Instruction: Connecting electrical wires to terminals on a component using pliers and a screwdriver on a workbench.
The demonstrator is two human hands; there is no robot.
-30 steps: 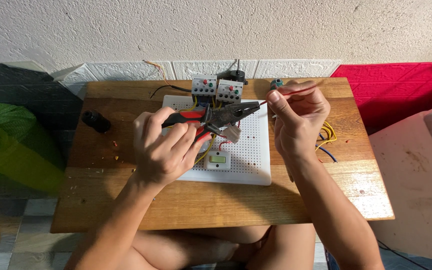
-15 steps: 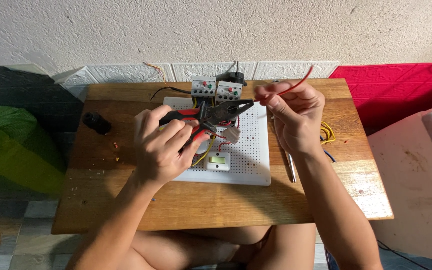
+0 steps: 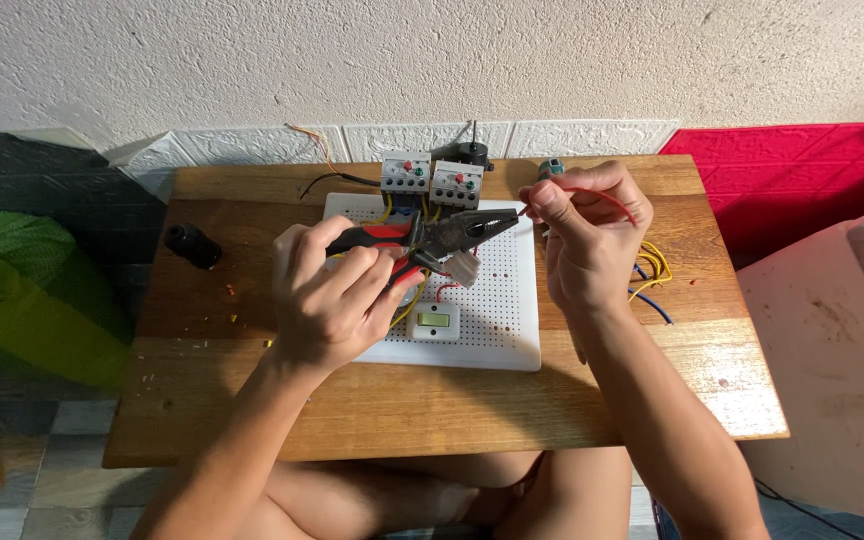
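Note:
My left hand (image 3: 332, 295) grips red-and-black pliers (image 3: 432, 236) by the handles, with the jaws pointing right over a white perforated board (image 3: 497, 320). My right hand (image 3: 582, 235) pinches a thin red wire (image 3: 607, 197) between thumb and fingers, its end held right at the plier tips. On the board stand two grey electrical modules (image 3: 430, 180) at the back edge and a small white switch unit (image 3: 434, 321) nearer me, linked by yellow and red wires.
The board lies on a low wooden table (image 3: 352, 410) against a white wall. A black cylinder (image 3: 193, 246) sits at the table's left. Loose yellow and blue wires (image 3: 652, 270) lie to the right. A red mat (image 3: 802, 180) and a white container (image 3: 842, 350) flank the right side.
My right hand has shifted, bending the red wire from a raised arc down into a short loop and bringing its end to the plier tips. My left hand stayed almost still.

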